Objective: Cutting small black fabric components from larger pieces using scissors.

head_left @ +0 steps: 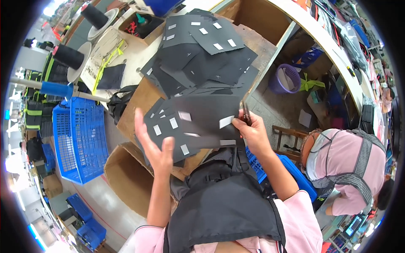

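Note:
My right hand [255, 134] pinches the right edge of a dark, flat panel [204, 111] with white tags on it. Dark thread snips [246, 113] are also held in that hand, pointing up past the fingers. To the left, my left hand [157, 152] is open, thumb apart from the upright fingers, with nothing in it. Beside that hand lie more dark panels [163, 121] with white tags. Farther off, a large heap of dark panels [181, 59] covers much of the brown board [135, 105]; several carry white tags. The held panel looks slightly blurred.
An open cardboard box [126, 179] stands at lower left, near a blue plastic basket [80, 143]. Black thread cones [67, 57] sit at the upper left. A purple bin [285, 79] is on the floor at right. Another person [350, 168] sits bent over at right.

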### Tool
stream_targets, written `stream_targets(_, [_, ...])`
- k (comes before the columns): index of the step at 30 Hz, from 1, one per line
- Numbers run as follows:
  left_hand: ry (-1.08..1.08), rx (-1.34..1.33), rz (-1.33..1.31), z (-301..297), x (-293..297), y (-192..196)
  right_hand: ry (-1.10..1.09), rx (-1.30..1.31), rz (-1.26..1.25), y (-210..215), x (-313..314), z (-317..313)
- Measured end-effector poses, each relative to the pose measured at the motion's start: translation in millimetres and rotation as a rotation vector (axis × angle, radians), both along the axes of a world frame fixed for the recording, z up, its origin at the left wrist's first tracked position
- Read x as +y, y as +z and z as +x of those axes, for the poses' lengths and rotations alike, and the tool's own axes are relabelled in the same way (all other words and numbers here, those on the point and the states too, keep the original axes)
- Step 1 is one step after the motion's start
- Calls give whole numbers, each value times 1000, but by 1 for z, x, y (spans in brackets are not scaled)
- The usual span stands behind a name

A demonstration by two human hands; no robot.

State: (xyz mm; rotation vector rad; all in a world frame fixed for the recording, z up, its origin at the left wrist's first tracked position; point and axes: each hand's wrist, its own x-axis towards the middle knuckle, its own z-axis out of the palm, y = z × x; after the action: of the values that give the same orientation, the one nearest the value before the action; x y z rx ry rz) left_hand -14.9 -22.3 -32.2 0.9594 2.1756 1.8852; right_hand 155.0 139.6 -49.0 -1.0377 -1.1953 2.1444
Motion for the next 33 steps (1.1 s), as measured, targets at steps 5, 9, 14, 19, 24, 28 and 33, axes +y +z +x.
stream_targets(5, [-713, -36, -441, -5, 33, 36, 563, -65, 338, 43, 5, -9])
stream_targets(9, [-697, -855, -431, 5, 24, 24, 472, -191, 684, 38, -4, -12])
stream_targets(14, [-433, -1079, -214, 20, 17, 17, 71, -369, 1436, 49, -28, 5])
stream_targets(19, [-452, -1049, -196, 25, 15, 18, 195, -334, 1293, 35, -39, 14])
stream_targets(24, [-449, -1015, -198, 27, 12, 22, 187, -303, 1329, 28, -42, 10])
stream_targets(28, [-437, -1023, -199, 27, 8, 20, 105, -247, 1332, 22, -43, 9])
stream_targets(33, [-452, -1015, -198, 28, 9, 21, 166, -253, 1371, 30, -43, 13])
